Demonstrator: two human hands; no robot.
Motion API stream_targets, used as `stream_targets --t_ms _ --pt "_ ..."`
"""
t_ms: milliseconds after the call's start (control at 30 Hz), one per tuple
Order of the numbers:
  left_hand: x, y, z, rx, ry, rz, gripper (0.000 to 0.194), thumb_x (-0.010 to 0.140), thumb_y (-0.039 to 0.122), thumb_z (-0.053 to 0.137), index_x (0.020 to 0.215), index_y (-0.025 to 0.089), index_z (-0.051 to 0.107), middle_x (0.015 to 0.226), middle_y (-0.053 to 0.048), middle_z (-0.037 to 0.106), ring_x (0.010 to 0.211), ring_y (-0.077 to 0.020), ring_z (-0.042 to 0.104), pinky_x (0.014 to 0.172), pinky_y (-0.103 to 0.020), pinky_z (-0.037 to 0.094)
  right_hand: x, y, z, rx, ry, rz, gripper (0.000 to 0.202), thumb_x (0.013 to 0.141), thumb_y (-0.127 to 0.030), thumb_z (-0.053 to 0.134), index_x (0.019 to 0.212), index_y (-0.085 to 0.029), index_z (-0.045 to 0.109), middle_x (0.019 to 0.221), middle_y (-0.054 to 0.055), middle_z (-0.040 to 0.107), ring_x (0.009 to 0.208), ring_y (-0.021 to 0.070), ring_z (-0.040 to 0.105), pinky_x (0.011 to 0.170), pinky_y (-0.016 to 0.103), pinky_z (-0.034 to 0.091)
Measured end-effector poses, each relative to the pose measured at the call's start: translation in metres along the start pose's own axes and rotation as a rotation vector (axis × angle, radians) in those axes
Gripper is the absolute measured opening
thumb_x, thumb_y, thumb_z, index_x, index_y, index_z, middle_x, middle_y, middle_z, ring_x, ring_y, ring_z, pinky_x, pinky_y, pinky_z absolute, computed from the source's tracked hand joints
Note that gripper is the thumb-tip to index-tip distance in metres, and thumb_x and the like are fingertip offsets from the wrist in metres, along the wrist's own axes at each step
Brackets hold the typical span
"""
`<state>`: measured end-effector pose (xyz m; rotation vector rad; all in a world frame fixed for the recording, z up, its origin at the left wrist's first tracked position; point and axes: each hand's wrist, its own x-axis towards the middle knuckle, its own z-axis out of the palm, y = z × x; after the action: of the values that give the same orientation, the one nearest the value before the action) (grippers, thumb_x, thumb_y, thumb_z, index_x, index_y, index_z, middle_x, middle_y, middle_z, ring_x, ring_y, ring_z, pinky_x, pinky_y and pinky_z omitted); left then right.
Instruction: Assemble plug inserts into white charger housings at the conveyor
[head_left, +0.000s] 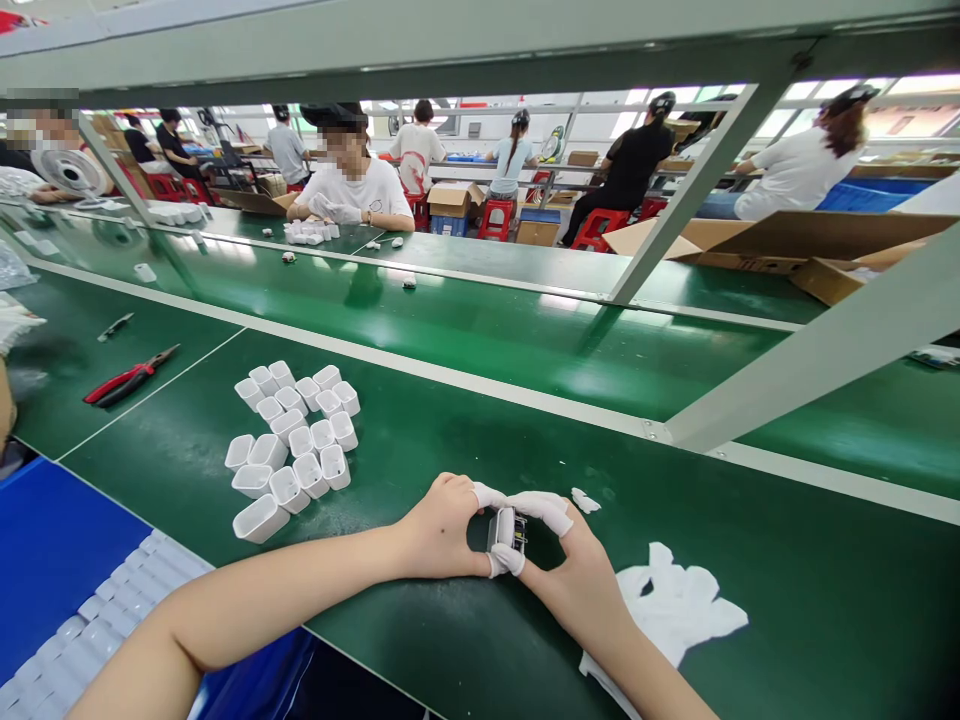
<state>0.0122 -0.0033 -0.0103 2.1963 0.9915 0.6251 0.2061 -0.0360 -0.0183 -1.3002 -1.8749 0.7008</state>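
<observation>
Between my two hands, just above the green bench, is a small white plastic housing [506, 527] with dark electronic parts showing on its right side. My left hand [442, 530] pinches its left side, thumb and forefinger in white finger covers. My right hand [577, 555] grips the right side with thumb and fingers, also covered at the tips. Part of the housing is hidden by the fingertips. Left of my hands stand several open white plastic cups [289, 425] in a loose cluster. A white glove [679, 605] lies partly under my right forearm.
Red-handled pliers [131, 377] and a small cutter [115, 327] lie at the left. A scrap of white material [585, 500] sits beyond my right hand. A blue bin [60, 540] holds rows of white pieces. A slanted metal post [810, 330] rises at right. Co-workers [349, 180] sit across the belt.
</observation>
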Motion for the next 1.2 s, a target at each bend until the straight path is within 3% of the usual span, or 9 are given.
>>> stream_targets --t_ms 100,200,267,367,500,633,1000,1200 --pt "0.000 -0.001 0.000 0.004 0.001 -0.002 0.049 0.064 0.036 0.076 0.108 0.021 0.060 0.088 -0.002 0.062 0.084 -0.0203 0.056 0.087 -0.038 0.041 0.000 0.000 -0.004 0.011 -0.066 0.055 0.047 0.076 -0.041 0.073 0.118 -0.029 0.056 0.114 0.006 0.059 0.106 0.0275 0.055 0.093 0.046 0.046" --pt "-0.002 -0.002 0.001 -0.006 0.073 0.041 0.046 0.067 0.036 0.075 0.108 0.022 0.059 0.096 -0.002 0.065 0.089 -0.0204 0.058 0.089 -0.038 0.041 0.001 0.001 -0.006 0.168 -0.104 0.213 0.067 0.077 -0.054 0.066 0.134 -0.025 0.046 0.118 0.010 0.060 0.107 0.0294 0.057 0.096 0.051 0.045" --pt "-0.003 -0.001 0.002 0.010 0.169 0.097 0.046 0.069 0.034 0.072 0.112 0.023 0.058 0.105 -0.003 0.066 0.095 -0.0208 0.058 0.091 -0.038 0.041 0.002 -0.001 -0.006 0.328 -0.137 0.343 0.071 0.079 -0.059 0.061 0.136 -0.020 0.045 0.119 0.014 0.061 0.107 0.0299 0.059 0.098 0.051 0.045" --pt "-0.004 -0.001 0.002 0.044 0.275 0.179 0.044 0.072 0.029 0.069 0.114 0.024 0.057 0.112 -0.004 0.065 0.101 -0.0210 0.057 0.094 -0.038 0.042 0.005 -0.005 -0.004 0.527 -0.183 0.442 0.069 0.076 -0.059 0.067 0.130 -0.018 0.053 0.122 0.015 0.062 0.111 0.0304 0.060 0.102 0.049 0.044" --pt "-0.005 -0.001 0.002 0.003 0.296 0.216 0.044 0.073 0.027 0.069 0.116 0.023 0.058 0.112 -0.005 0.065 0.104 -0.0204 0.057 0.094 -0.036 0.045 0.007 -0.009 -0.002 0.653 -0.141 0.460 0.059 0.073 -0.053 0.075 0.119 -0.020 0.063 0.120 0.013 0.065 0.113 0.0319 0.059 0.102 0.048 0.045" --pt "-0.004 0.000 0.002 -0.075 0.285 0.191 0.043 0.073 0.028 0.071 0.114 0.023 0.060 0.112 -0.005 0.065 0.104 -0.0202 0.059 0.092 -0.035 0.048 0.008 -0.016 -0.002 0.629 -0.090 0.471 0.060 0.068 -0.054 0.078 0.115 -0.018 0.066 0.115 0.014 0.068 0.110 0.0333 0.061 0.100 0.048 0.047" --pt "-0.006 0.002 0.000 -0.205 0.181 0.069 0.046 0.073 0.030 0.072 0.116 0.024 0.058 0.116 -0.005 0.058 0.106 -0.0192 0.059 0.095 -0.034 0.050 0.008 -0.020 -0.001 0.592 -0.079 0.398 0.056 0.070 -0.057 0.076 0.111 -0.019 0.067 0.111 0.013 0.070 0.104 0.0324 0.065 0.096 0.049 0.051" --pt "-0.007 0.002 0.002 -0.241 0.128 0.078 0.053 0.071 0.028 0.072 0.120 0.023 0.054 0.122 -0.008 0.053 0.111 -0.0213 0.056 0.099 -0.037 0.048 0.007 -0.022 0.002 0.564 -0.073 0.381 0.054 0.073 -0.059 0.072 0.109 -0.018 0.067 0.113 0.015 0.068 0.107 0.0311 0.064 0.097 0.047 0.051"
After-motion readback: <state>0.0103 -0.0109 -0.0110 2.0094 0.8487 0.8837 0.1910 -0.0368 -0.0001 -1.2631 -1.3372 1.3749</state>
